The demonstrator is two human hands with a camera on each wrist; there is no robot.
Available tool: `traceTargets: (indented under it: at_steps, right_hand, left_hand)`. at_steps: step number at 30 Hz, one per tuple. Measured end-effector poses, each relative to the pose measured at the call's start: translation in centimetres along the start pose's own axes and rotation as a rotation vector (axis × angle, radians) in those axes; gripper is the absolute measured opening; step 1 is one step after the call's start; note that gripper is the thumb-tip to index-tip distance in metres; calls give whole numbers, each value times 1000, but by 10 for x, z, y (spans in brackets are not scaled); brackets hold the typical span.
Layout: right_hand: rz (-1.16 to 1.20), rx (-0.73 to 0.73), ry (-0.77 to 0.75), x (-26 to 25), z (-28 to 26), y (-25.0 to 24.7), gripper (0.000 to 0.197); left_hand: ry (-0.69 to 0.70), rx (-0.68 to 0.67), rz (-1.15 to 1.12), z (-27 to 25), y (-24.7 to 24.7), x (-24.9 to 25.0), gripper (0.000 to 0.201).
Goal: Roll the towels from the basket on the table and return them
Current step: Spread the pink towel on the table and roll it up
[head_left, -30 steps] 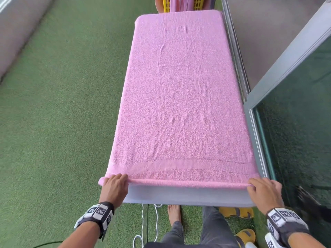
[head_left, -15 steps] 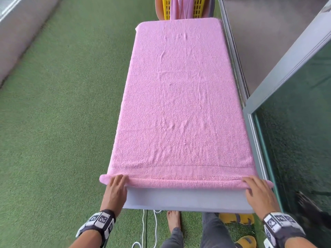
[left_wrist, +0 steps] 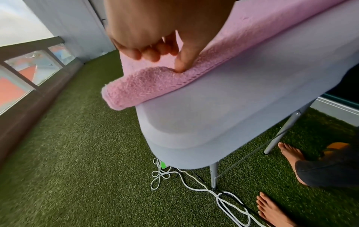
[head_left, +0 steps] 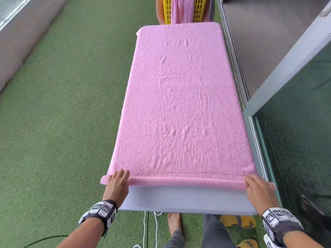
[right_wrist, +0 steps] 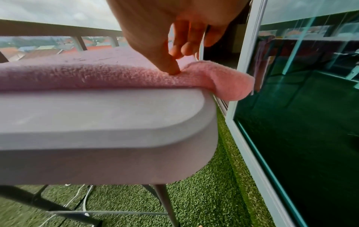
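Observation:
A pink towel (head_left: 182,104) lies flat along the white table (head_left: 186,201), covering almost all of it. Its near edge is turned over into a thin roll (head_left: 186,181). My left hand (head_left: 117,181) holds the roll's left end, fingers over the top and the thumb (left_wrist: 184,61) pressed into the near side of the towel (left_wrist: 147,86). My right hand (head_left: 258,188) holds the right end the same way, where the towel (right_wrist: 229,83) droops past the table corner (right_wrist: 194,116). A yellow basket (head_left: 198,9) with pink cloth hanging from it stands beyond the far end.
A glass sliding door and its frame (head_left: 295,140) run close along the table's right side. Green artificial turf (head_left: 62,122) covers the floor, with a low wall (head_left: 21,42) at left. White cable (left_wrist: 194,184), bare feet (head_left: 174,224) and yellow slippers (head_left: 238,221) are under the near end.
Both hands have pushed the rolled edge away from me, up the table. The roll is a little thicker and a wider strip of bare table shows in front of it.

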State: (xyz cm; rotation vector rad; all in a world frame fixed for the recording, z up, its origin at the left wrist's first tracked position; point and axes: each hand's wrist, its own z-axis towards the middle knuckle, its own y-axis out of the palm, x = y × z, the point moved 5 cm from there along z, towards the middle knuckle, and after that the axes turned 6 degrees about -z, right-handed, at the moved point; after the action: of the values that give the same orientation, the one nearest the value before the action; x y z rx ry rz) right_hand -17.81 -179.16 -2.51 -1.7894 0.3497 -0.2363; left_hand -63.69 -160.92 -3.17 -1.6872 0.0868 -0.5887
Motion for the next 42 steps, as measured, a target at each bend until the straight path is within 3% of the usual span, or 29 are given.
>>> traceTargets:
  at_steps: [2,5,8,14,17,21,23,27,31,35,38,42]
  right_hand:
    - [57,-66,-15,-4,-1,7,44]
    - [120,-50,-9,-3,-1,12,34]
    - [208,-12,32,4,5,8,33]
    - [40,-42,41,-9,12,-12,12]
    - [67,23,48,-7,18,-14,25]
    - [63,-46,-30,-12,19,-1,45]
    - [63,-63,-8,-11,21,4,39]
    - [128,-28,9,-5,24,5,34]
    - [105,22,2,-2,26,-1,24]
    - [28,-35,4,-4,26,-3,17]
    - [-7,13,23,-5,29,-11,29]
    - [6,-66,-53,-16,29,-13,47]
  left_hand:
    - [26,-18,-45,-6,9,-1,52]
    - [-11,10,-80,-7,19,-14,53]
    - [-20,25,-106,-4,13,-12,43]
    - [-68,-25,-106,3,4,-14,21]
    - [-129,-1,-72,12,-1,-16,29]
    - [-26,-7,-38,17,3,-10,35]
    - [-5,-66,-42,14,7,-8,44]
    - [-6,-51,-53,17,7,-15,44]
    - [-5,-54,-81,20,-1,-15,24]
    - [-7,-48,-65,21,-5,-9,17]
    - [-65,-15,-26,28,-6,-7,28]
    - [-17,-13,65,30,-9,2,37]
